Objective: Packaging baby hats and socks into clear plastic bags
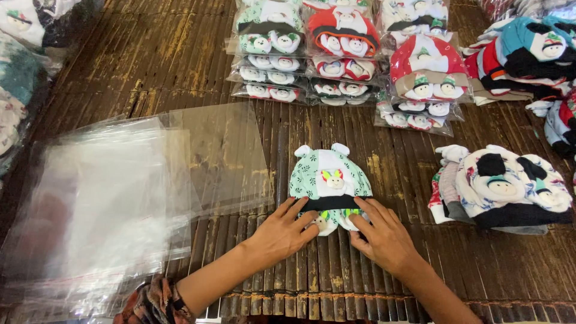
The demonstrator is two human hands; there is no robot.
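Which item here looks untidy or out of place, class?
The clear plastic bags on the left lie fanned out and skewed, unlike the neat packed stacks. The baby hat under both hands sits straight.

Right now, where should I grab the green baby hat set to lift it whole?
Grip the green baby hat set at its black band, from the near edge, where the left hand and right hand already press. It lies flat, with the small mitts tucked under that edge.

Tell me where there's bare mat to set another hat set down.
Bare mat lies above the clear bags, left of the packed stacks; also between green hat and loose hat pile. Top right is crowded.
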